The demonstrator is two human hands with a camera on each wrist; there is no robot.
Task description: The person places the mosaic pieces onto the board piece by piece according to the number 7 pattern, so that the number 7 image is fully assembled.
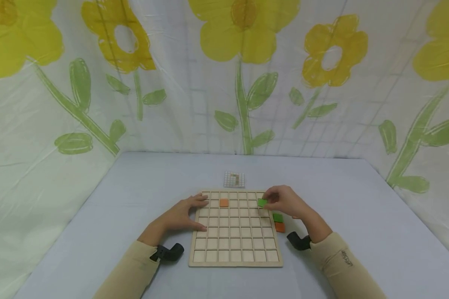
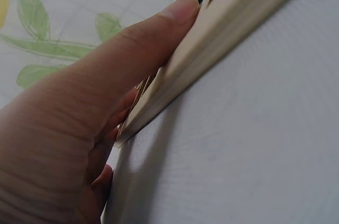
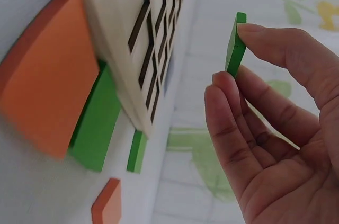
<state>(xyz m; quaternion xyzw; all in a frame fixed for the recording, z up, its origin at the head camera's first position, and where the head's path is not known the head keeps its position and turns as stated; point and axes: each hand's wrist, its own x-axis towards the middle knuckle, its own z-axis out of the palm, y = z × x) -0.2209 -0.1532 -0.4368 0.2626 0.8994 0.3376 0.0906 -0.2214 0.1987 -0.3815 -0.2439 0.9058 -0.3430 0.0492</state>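
A square wooden grid board (image 1: 235, 264) lies on the white table. An orange square tile (image 1: 223, 202) sits in one of its upper cells. My left hand (image 1: 177, 214) rests on the board's left edge, thumb and fingers spread; the left wrist view shows the straight thumb (image 2: 143, 41) lying on the wooden rim. Over the board's upper right cells, my right hand (image 1: 286, 201) pinches a green square tile (image 1: 262, 202). In the right wrist view that green tile (image 3: 236, 46) is gripped at its edges between thumb and fingertips, raised above the board.
Beside the board's right edge lie a green tile (image 1: 278, 218) and an orange tile (image 1: 280, 227). The right wrist view also shows another green tile (image 3: 136, 151) and a smaller-looking orange tile (image 3: 107, 205). Behind the board is a small grid-patterned card (image 1: 234, 179). A flowered curtain (image 1: 187, 104) hangs behind.
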